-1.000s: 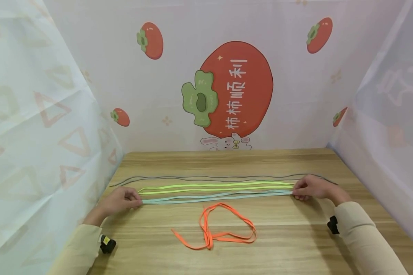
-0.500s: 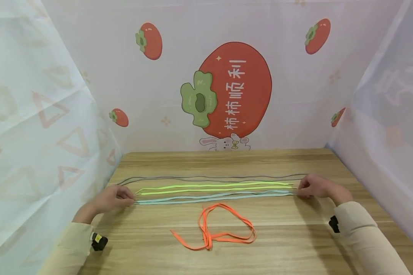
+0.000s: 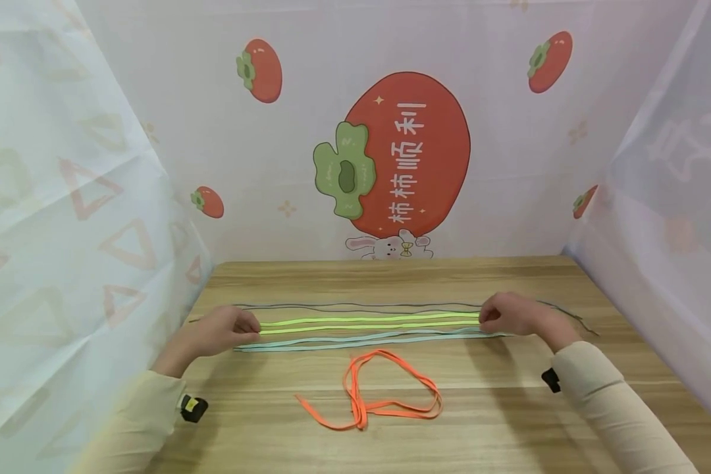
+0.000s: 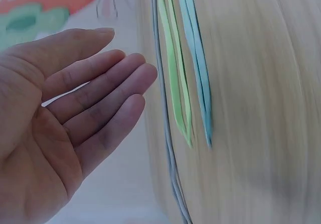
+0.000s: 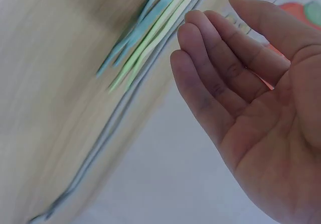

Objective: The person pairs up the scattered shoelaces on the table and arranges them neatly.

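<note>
Both hands are raised a little off the table, with nothing between their fingers. My left hand is over the left ends of the laid-out shoelaces; in the left wrist view its loosely bent fingers are apart from them. Over the right ends hovers my right hand, its fingers likewise relaxed and free. Beneath them a light blue shoelace lies doubled and stretched sideways. Behind it runs a doubled yellow-green shoelace, then a longer, thin grey shoelace. The hands hide parts of these laces in the head view.
An orange shoelace lies loosely looped on the wooden table, nearer than the straight ones. A printed cloth backdrop stands behind the table, with cloth walls on the left and right.
Both hands held the light blue shoelace's ends, then let go and moved outward. Now they have come inward and up, over the laces. The laces lie straight; the orange one has not moved.
</note>
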`<state>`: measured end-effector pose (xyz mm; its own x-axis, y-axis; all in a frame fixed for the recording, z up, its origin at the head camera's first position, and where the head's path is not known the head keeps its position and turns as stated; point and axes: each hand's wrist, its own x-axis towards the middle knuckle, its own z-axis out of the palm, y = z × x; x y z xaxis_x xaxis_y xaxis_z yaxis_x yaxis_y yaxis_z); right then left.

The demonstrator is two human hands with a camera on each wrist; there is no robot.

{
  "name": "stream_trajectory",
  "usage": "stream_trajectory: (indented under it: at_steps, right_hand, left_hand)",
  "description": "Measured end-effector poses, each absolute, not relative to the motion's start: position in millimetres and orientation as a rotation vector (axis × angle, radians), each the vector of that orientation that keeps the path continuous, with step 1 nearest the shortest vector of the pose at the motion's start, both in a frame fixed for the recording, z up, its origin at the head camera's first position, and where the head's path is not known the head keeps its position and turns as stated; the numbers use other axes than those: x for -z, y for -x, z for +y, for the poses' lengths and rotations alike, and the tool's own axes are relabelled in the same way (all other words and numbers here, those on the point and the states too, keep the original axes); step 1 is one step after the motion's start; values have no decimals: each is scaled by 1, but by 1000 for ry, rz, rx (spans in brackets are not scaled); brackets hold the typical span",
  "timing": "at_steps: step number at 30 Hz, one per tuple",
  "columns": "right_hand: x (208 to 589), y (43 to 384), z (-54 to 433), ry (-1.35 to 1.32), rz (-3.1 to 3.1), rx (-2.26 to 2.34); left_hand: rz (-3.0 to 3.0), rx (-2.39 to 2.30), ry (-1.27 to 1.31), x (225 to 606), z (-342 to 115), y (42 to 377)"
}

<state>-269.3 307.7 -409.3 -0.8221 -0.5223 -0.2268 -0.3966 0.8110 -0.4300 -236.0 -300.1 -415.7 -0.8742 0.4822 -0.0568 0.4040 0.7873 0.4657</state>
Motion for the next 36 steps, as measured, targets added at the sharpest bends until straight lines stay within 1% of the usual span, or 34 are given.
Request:
stream_trajectory:
  at_steps: [7,16,27,36]
  right_hand:
    - [408,267,266,773,2647,467]
    - [409,262,222,874,2619,429]
    - [414,258,178,1058,2545,447]
    - [417,256,152,1097,2502,454]
  left_hand:
    - [2652,-731,-884,411,-244,239]
    - [2572,-668,-1057,425,-183,247]
    - [2516,-567,-1141,441,-124,255]
    - [2500,-569,-1115,451,-92,262]
